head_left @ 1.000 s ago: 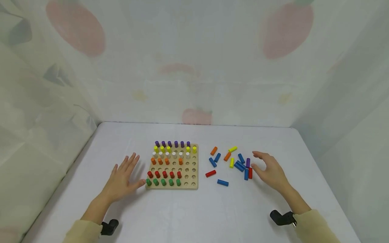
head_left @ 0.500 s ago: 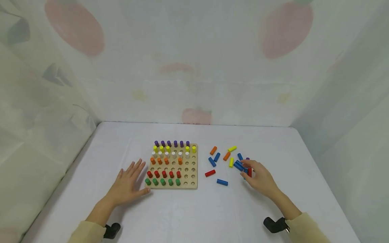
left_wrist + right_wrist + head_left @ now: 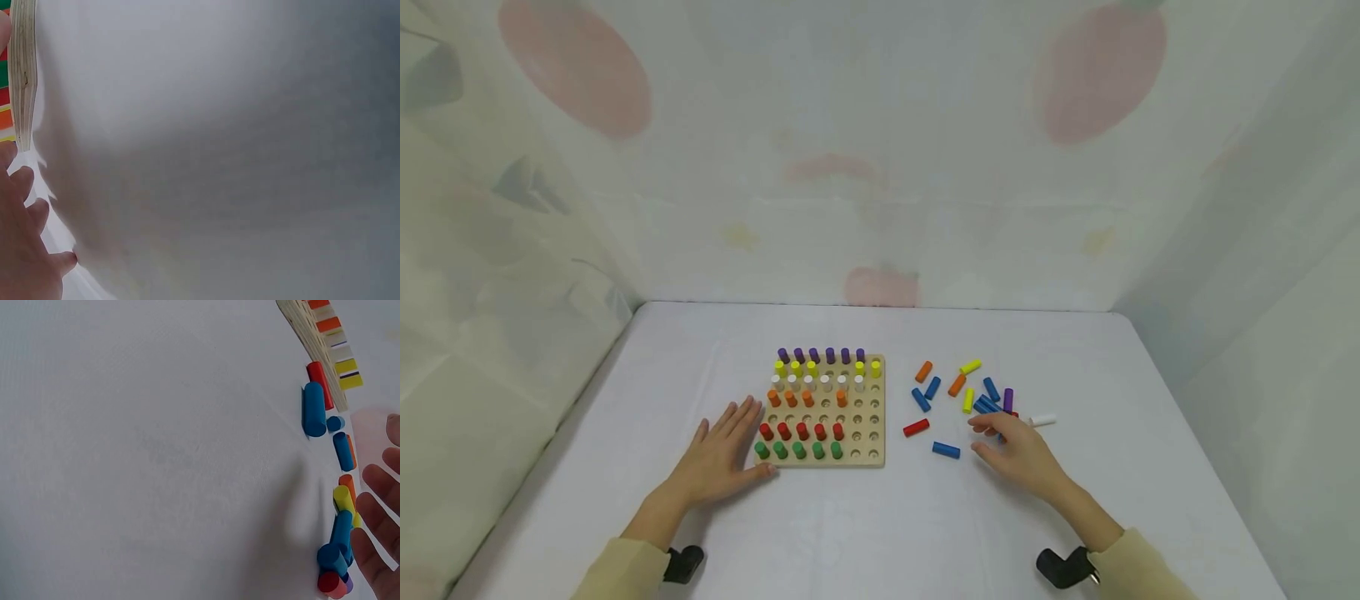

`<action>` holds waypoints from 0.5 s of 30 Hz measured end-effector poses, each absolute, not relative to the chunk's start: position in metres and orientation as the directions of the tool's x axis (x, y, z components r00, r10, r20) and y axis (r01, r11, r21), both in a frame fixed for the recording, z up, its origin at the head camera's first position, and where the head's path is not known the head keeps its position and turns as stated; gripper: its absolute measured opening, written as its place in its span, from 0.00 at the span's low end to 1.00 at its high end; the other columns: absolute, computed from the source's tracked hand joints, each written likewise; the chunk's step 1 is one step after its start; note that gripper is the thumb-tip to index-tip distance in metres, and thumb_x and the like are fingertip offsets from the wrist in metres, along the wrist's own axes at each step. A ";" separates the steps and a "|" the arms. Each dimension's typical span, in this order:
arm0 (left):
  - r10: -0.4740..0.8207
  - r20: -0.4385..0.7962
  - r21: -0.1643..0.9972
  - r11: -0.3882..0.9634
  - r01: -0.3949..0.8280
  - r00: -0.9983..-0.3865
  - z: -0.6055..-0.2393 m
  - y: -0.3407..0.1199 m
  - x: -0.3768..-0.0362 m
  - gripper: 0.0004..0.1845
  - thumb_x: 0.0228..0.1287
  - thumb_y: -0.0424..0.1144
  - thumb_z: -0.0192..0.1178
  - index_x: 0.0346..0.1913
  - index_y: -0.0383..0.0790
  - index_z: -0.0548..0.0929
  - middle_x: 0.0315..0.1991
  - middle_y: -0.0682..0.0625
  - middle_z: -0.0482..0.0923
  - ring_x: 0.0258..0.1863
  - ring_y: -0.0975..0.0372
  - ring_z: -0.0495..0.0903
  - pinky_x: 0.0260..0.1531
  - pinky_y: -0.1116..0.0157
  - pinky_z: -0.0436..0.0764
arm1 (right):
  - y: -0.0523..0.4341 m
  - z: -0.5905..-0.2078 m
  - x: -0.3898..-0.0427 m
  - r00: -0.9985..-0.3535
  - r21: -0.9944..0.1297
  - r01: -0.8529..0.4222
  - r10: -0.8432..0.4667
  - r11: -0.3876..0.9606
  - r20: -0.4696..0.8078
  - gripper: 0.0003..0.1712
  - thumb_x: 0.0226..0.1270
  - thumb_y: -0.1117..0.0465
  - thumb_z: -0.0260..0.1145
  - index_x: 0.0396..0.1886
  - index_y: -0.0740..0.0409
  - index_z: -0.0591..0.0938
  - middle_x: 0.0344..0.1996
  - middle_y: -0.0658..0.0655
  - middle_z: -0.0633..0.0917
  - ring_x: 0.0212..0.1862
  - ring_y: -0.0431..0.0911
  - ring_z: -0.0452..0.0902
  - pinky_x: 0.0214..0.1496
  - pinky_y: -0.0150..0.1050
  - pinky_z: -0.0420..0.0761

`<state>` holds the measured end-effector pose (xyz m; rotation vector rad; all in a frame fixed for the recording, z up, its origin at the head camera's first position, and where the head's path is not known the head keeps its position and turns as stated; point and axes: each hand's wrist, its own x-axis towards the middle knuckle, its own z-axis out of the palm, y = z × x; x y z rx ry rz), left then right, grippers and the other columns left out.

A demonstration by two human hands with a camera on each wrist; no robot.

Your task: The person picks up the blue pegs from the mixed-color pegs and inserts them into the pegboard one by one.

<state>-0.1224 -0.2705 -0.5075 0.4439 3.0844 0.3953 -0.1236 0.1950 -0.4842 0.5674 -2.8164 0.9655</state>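
We find the left hand lying flat on the tabletop, fingers straight, holding nothing, its thumb against the near left corner of the wooden pegboard. Right of the board lie the loose pegs. The right hand rests at their near right edge, fingers relaxed; we cannot tell whether it holds one. A white peg lies just right of it.

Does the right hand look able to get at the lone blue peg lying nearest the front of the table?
Probably yes. The right hand hovers just beside the blue peg, which lies apart from the other loose pegs on bare table, with nothing between them.
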 end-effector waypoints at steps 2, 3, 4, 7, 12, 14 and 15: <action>0.277 0.021 0.256 0.927 0.273 -0.961 -0.508 -0.270 -0.123 0.54 0.46 0.74 0.53 0.72 0.47 0.52 0.72 0.44 0.49 0.69 0.43 0.50 0.60 0.33 0.46 | 0.192 -0.485 -0.123 -0.929 -0.582 -0.369 -0.313 0.725 0.198 0.18 0.53 0.57 0.71 0.45 0.51 0.81 0.40 0.43 0.82 0.41 0.38 0.76 0.42 0.34 0.80; 0.275 0.016 0.255 0.928 0.270 -0.961 -0.509 -0.270 -0.123 0.54 0.46 0.75 0.53 0.72 0.48 0.52 0.73 0.45 0.48 0.70 0.44 0.49 0.60 0.34 0.46 | 0.191 -0.486 -0.122 -0.930 -0.591 -0.364 -0.314 0.720 0.190 0.18 0.54 0.57 0.71 0.45 0.50 0.81 0.40 0.43 0.82 0.41 0.38 0.76 0.42 0.33 0.80; 0.274 0.013 0.255 0.929 0.268 -0.962 -0.510 -0.271 -0.124 0.54 0.46 0.74 0.53 0.72 0.48 0.52 0.73 0.45 0.48 0.70 0.44 0.49 0.60 0.34 0.46 | 0.190 -0.486 -0.121 -0.930 -0.596 -0.364 -0.317 0.716 0.188 0.18 0.53 0.58 0.71 0.45 0.50 0.80 0.40 0.43 0.82 0.41 0.38 0.76 0.42 0.33 0.80; 0.275 0.011 0.251 0.930 0.269 -0.961 -0.512 -0.271 -0.125 0.53 0.47 0.74 0.52 0.72 0.48 0.52 0.73 0.45 0.49 0.70 0.44 0.49 0.61 0.34 0.46 | 0.187 -0.488 -0.120 -0.931 -0.617 -0.358 -0.322 0.701 0.174 0.18 0.53 0.58 0.71 0.46 0.50 0.81 0.41 0.43 0.82 0.41 0.38 0.76 0.42 0.32 0.80; 0.279 0.021 0.260 0.926 0.275 -0.960 -0.513 -0.271 -0.125 0.52 0.48 0.73 0.53 0.72 0.49 0.53 0.72 0.46 0.50 0.70 0.44 0.50 0.61 0.34 0.45 | 0.183 -0.492 -0.119 -0.924 -0.609 -0.370 -0.345 0.702 0.164 0.18 0.53 0.58 0.71 0.46 0.49 0.80 0.41 0.43 0.82 0.40 0.37 0.75 0.41 0.30 0.79; 0.281 0.025 0.265 0.924 0.277 -0.959 -0.512 -0.270 -0.125 0.52 0.48 0.73 0.53 0.72 0.50 0.53 0.72 0.46 0.50 0.70 0.44 0.50 0.60 0.33 0.45 | 0.182 -0.494 -0.118 -0.920 -0.601 -0.379 -0.356 0.704 0.164 0.18 0.53 0.58 0.71 0.46 0.49 0.80 0.41 0.43 0.82 0.40 0.37 0.75 0.41 0.29 0.79; 0.282 0.026 0.266 0.923 0.278 -0.959 -0.512 -0.270 -0.125 0.51 0.48 0.73 0.54 0.72 0.50 0.53 0.72 0.46 0.50 0.70 0.44 0.50 0.60 0.33 0.45 | 0.181 -0.495 -0.118 -0.919 -0.599 -0.382 -0.360 0.704 0.163 0.18 0.53 0.58 0.71 0.46 0.49 0.80 0.41 0.43 0.82 0.40 0.37 0.75 0.41 0.29 0.79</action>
